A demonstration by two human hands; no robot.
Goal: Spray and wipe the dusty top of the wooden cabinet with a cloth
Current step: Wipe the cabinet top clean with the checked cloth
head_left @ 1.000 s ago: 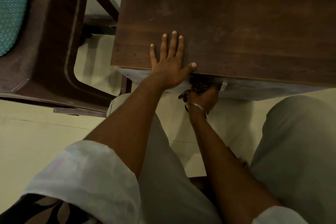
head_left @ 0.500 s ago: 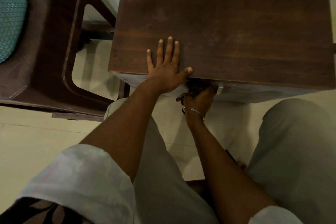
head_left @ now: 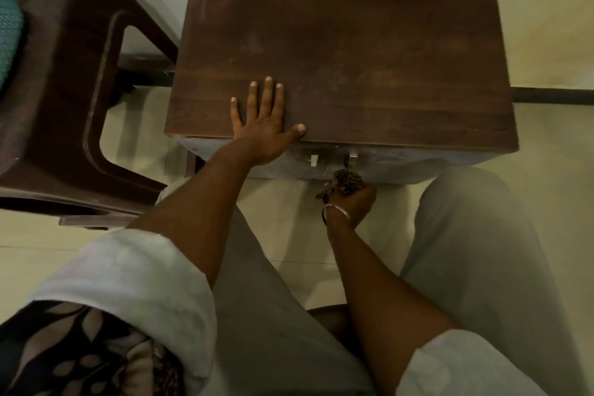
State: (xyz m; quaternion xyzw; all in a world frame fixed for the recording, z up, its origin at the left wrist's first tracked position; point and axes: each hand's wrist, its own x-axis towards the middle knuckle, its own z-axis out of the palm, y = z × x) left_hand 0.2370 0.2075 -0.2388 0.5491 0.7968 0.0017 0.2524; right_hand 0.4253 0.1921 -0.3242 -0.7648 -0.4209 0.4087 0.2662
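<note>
The wooden cabinet (head_left: 369,51) stands against the wall, its dark top showing pale dusty smudges. My left hand (head_left: 262,119) lies flat on the top near the front left, fingers straight and spread, thumb along the front edge. My right hand (head_left: 353,199) is lower, in front of the cabinet's face just below two small metal handles (head_left: 353,158). Its fingers are curled, with a bunch of dark beads (head_left: 347,182) in them; a strand hangs by the wrist, which wears a thin bangle. No cloth or spray bottle is in view.
A dark wooden chair (head_left: 74,100) with a teal cushion (head_left: 9,42) stands close to the cabinet's left side. My knees in grey trousers (head_left: 475,251) are just in front of the cabinet, on a pale tiled floor (head_left: 556,145).
The view has pulled back, so the whole cabinet top shows. My right hand has dropped from under the top's front edge to below the handles. My left hand stays flat on the top.
</note>
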